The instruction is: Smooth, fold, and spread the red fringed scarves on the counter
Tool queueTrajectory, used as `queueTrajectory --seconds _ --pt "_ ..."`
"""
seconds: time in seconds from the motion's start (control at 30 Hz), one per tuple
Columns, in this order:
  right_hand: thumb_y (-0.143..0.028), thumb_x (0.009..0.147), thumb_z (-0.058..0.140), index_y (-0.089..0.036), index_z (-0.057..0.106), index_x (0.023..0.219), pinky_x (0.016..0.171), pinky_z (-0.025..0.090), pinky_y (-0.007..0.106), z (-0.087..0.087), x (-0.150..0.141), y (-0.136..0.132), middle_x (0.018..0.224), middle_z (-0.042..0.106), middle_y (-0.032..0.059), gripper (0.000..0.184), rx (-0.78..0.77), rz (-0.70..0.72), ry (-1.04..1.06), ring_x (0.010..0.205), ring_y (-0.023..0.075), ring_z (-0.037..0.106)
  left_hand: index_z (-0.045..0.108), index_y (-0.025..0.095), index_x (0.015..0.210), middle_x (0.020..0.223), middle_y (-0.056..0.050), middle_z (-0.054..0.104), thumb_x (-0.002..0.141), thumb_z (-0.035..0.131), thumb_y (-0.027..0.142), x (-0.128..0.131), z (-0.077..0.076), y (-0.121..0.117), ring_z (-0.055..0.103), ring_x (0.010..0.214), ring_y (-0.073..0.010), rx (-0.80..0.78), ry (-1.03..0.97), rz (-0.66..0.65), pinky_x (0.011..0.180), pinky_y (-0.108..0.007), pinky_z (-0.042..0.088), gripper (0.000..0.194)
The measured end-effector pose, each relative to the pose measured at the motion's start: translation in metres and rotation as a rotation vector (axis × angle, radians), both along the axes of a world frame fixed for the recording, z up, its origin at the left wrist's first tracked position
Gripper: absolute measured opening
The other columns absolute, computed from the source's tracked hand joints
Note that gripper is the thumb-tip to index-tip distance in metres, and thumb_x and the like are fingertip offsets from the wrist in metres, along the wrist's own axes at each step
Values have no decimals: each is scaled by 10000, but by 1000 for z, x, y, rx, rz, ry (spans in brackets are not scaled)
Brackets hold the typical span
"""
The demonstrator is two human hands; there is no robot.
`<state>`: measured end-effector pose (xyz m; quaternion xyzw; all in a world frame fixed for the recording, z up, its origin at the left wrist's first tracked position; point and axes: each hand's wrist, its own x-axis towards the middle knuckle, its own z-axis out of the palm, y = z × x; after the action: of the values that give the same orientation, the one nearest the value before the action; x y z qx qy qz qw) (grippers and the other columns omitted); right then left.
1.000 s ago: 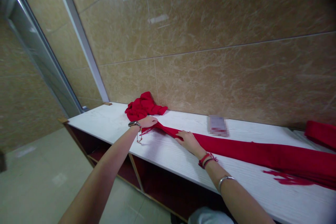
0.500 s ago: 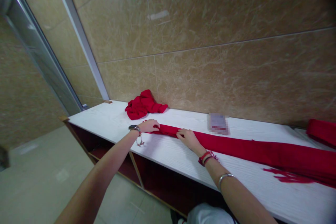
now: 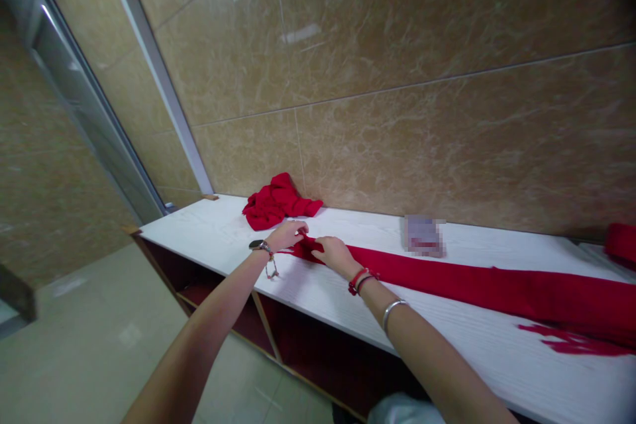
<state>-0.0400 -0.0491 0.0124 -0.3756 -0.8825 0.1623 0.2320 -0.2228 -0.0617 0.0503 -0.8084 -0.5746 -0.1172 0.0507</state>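
While the long red cloth stretches across the tabletop from the middle of the frame to its right edge, both hands work at its narrow end near the centre. The left hand has its fingertips closed on the far edge of that end, which looks slightly lifted. The right hand is just beside it, its fingers bent onto the cloth; whether they pinch it or only press, I cannot tell. The step in hand seems to be adjusting or straightening this end. Judging by the lie of the cloth, the next move calls for a light pinch and even tension, so the layers stay aligned. A crumpled red cloth sits behind the left hand, and a blurred packet lies right of centre, near the wall.
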Motion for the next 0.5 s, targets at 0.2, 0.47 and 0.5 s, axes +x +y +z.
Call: queueTrajectory --seconds 0.2,0.47,0.5 --pt "-187 810 414 -149 653 915 708 419 263 -13 -23 16 896 685 106 263 -57 -169 108 835 193 616 559 165 994 970 -55 624 743 562 185 -8 -19 0 569 898 -185 46 -27 55 820 -291 427 251" --pt "-224 818 395 -172 662 892 699 428 238 -20 -15 40 913 687 60 282 -154 -262 248 841 164 612 519 170 1084 880 -41 603 732 533 135 -49 -34 10 572 847 -176 53 -75 204 789 -294 438 354" --pt "-228 818 397 -175 663 887 697 428 237 -20 -16 40 906 688 57 280 -161 -263 258 834 162 612 521 172 1081 847 -29 605 749 514 144 -51 -33 10 575 819 -166 45 -82 197 774 -282 442 332"
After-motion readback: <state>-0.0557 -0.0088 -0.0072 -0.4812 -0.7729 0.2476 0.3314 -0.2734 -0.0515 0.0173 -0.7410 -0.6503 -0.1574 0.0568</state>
